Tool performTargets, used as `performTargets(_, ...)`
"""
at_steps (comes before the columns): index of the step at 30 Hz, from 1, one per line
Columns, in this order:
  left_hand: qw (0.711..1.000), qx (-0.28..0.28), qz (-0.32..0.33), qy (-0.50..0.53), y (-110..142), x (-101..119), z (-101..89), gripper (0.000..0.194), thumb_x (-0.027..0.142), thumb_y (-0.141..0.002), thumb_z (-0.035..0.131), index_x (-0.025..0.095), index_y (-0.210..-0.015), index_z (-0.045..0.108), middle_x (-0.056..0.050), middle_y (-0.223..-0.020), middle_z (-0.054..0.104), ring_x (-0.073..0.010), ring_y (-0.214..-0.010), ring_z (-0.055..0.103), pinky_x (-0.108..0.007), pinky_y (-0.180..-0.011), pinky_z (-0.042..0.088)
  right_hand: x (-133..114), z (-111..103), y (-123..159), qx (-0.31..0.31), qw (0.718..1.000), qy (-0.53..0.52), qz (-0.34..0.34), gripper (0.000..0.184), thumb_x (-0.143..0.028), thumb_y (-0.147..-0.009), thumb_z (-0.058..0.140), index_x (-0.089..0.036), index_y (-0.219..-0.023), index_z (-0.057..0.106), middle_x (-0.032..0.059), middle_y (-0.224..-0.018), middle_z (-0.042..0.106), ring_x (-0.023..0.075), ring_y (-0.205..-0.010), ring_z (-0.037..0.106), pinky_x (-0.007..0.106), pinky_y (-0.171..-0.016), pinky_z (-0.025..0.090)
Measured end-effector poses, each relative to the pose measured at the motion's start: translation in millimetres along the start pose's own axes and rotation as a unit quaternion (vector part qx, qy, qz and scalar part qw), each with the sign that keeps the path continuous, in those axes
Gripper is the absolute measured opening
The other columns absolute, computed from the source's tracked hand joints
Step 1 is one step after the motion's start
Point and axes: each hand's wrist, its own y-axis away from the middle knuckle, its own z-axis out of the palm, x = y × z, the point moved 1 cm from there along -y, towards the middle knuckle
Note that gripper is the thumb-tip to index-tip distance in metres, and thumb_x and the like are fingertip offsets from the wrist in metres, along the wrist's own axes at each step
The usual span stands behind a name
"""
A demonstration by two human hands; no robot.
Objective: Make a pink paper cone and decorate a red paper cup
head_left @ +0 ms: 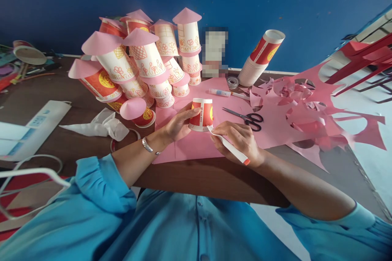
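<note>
My left hand (180, 122) is closed around a red and white paper cup (201, 115), with the thumb across its front. A yellow emblem shows on the red part. My right hand (235, 140) grips a white marker pen (230, 149) with an orange end. Its tip reaches the lower right rim of the cup; whether it touches cannot be seen. Pink paper (196, 147) lies beneath both hands. Black-handled scissors (245, 118) rest just beyond my right hand, and a glue stick (219, 92) lies behind the cup.
Stacked paper-cup towers (147, 55) with pink cone roofs stand at the back left. A leaning stack of cups (254, 67) rises at the back right. Tape (232, 82), cut pink scraps (318, 110), a crumpled white bag (102, 125) and a power strip (38, 124) lie around.
</note>
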Motion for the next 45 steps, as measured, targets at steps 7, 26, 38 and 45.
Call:
performTargets(7,1.0,-0.01,-0.001,0.003,-0.5,-1.6,0.6,0.037,0.052,-0.09,0.088,0.02,-0.106,0.076,-0.005,-0.093,0.078,-0.0217,-0.084,0.072,-0.037,-0.081,0.059,1.7,1.1,0.8,-0.006,1.0,0.005,-0.007,0.018,-0.009,-0.102,0.07,-0.024,-0.11,0.064,-0.0001,-0.082,0.079,0.0175,-0.069,0.078,0.026,-0.063,0.059)
performTargets(26,1.0,-0.016,-0.012,0.02,-0.6,-0.8,-0.2,0.037,0.049,-0.089,0.089,0.019,-0.107,0.075,-0.006,-0.099,0.08,-0.0218,-0.087,0.074,-0.036,-0.082,0.058,3.8,3.2,1.7,0.024,0.999,0.025,0.011,0.013,-0.012,-0.105,0.067,-0.025,-0.105,0.062,0.0,-0.083,0.078,0.0153,-0.063,0.073,0.026,-0.059,0.056)
performTargets(38,1.0,-0.015,-0.017,0.021,-1.6,-2.7,-2.7,0.039,0.05,-0.09,0.087,0.018,-0.108,0.075,-0.006,-0.101,0.082,-0.0213,-0.088,0.075,-0.035,-0.083,0.06,3.2,2.3,0.6,0.023,0.999,0.028,0.008,0.013,-0.013,-0.105,0.067,-0.024,-0.106,0.062,-0.0003,-0.083,0.079,0.015,-0.063,0.075,0.025,-0.06,0.056)
performTargets(45,0.999,-0.02,-0.008,0.031,-1.5,-2.6,-2.8,0.035,0.047,-0.091,0.087,0.019,-0.108,0.075,-0.005,-0.099,0.081,-0.0217,-0.088,0.077,-0.035,-0.084,0.061,4.3,2.7,0.5,0.028,0.999,0.041,0.013,0.014,-0.012,-0.106,0.067,-0.025,-0.103,0.06,-0.0012,-0.08,0.077,0.0141,-0.063,0.074,0.025,-0.057,0.054)
